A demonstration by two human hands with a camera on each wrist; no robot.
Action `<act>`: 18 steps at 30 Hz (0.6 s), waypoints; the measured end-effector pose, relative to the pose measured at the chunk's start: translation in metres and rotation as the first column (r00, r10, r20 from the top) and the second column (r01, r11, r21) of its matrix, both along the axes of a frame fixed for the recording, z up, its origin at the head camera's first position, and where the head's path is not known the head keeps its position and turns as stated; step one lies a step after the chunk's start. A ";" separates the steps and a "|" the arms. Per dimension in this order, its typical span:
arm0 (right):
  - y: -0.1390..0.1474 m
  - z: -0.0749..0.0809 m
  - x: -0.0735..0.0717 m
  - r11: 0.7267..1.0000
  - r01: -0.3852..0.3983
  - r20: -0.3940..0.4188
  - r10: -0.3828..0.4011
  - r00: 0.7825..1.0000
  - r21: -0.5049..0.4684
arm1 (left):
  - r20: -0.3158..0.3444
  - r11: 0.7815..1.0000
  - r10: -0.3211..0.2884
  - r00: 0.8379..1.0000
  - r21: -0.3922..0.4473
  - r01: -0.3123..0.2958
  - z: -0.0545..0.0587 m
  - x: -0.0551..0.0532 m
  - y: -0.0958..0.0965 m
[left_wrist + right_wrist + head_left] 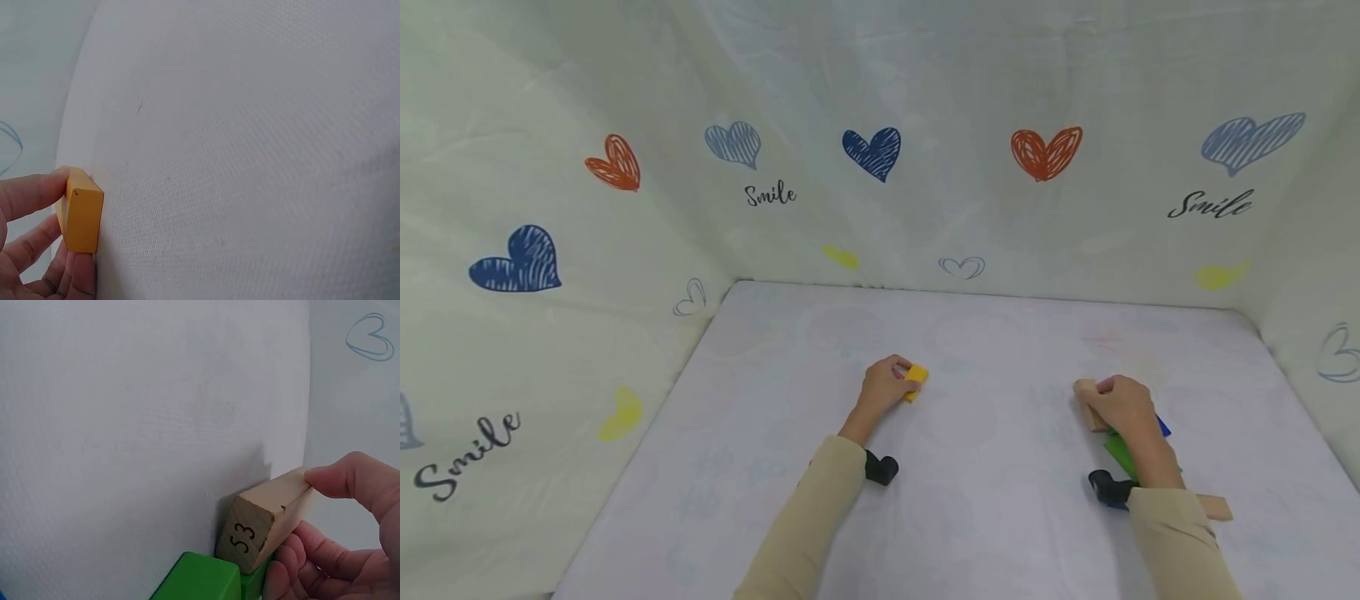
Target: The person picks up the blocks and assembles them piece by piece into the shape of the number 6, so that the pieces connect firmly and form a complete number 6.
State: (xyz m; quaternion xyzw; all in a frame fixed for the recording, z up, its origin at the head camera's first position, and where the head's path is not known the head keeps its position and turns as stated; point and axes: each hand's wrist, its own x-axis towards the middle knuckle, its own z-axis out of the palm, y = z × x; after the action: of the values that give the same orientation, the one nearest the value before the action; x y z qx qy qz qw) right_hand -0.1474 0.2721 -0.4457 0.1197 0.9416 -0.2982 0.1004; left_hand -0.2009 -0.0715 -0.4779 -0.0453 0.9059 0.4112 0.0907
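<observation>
Toward the middle of the table, my left hand [882, 390] pinches a yellow block [916, 382] between thumb and fingers. In the left wrist view the yellow block [85, 219] stands on a narrow face close against the white surface. On the right side, my right hand [1127, 407] grips a plain wooden block [1087, 407] by its edges. The right wrist view shows that wooden block [245, 532] tilted, with the number 53 on its end, right beside green blocks [199, 578]. My right hand and forearm partly hide a green block [1118, 454] and a blue block [1163, 427].
Another plain wooden block [1216, 507] sticks out from under my right sleeve. Black wrist camera mounts [882, 468] show at both wrists. The white table [985, 500] is bordered at back and sides by pale cloth walls [955, 75] printed with hearts and "Smile".
</observation>
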 end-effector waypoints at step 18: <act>-0.012 0.006 -0.002 0.989 0.119 -0.105 -0.129 0.986 -0.093 | 0.059 0.999 0.014 0.998 0.035 -0.016 0.004 -0.005 -0.003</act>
State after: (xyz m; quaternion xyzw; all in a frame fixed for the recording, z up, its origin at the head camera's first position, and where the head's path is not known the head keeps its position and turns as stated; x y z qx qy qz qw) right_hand -0.1490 0.2598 -0.4393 0.1569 0.9227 -0.3505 0.0344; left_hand -0.2057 -0.0740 -0.4738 -0.0626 0.8951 0.4263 0.1148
